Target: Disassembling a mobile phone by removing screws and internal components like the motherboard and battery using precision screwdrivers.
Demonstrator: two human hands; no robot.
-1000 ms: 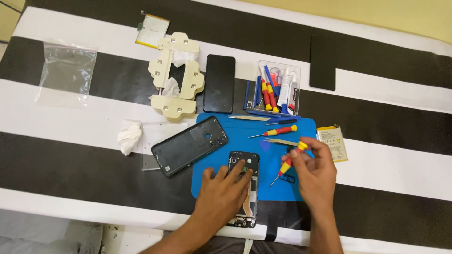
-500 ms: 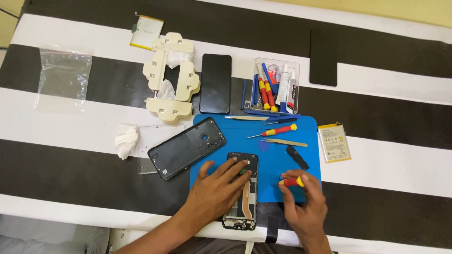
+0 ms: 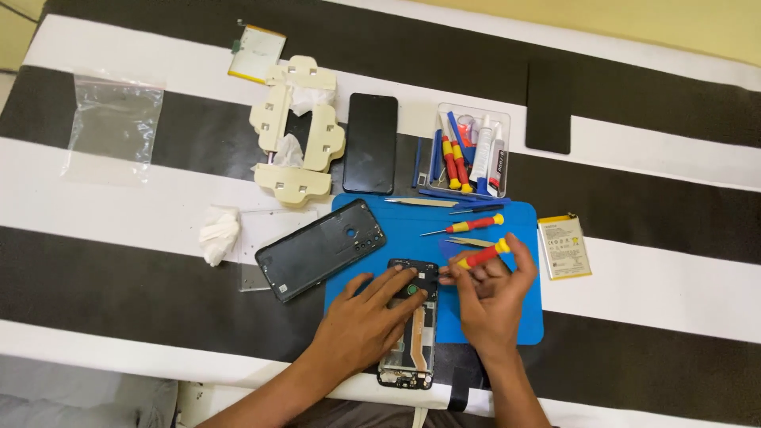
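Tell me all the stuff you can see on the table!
open phone: 1, black, insides showing, on the mat's near edge under the left hand
back cover: 1, dark, left of the open phone
mat: 1, blue, centre
screwdriver in hand: 1, red and yellow
screwdriver on mat: 1, red and yellow
tool tray: 1, clear, behind the mat
phone screen: 1, black, left of the tray
clamp pieces: several, cream, far left of the screen
batteries: 2, one right of the mat, one far left
plastic bag: 1, clear, far left
tissue: 1, white
left hand: on the open phone
right hand: holding the screwdriver
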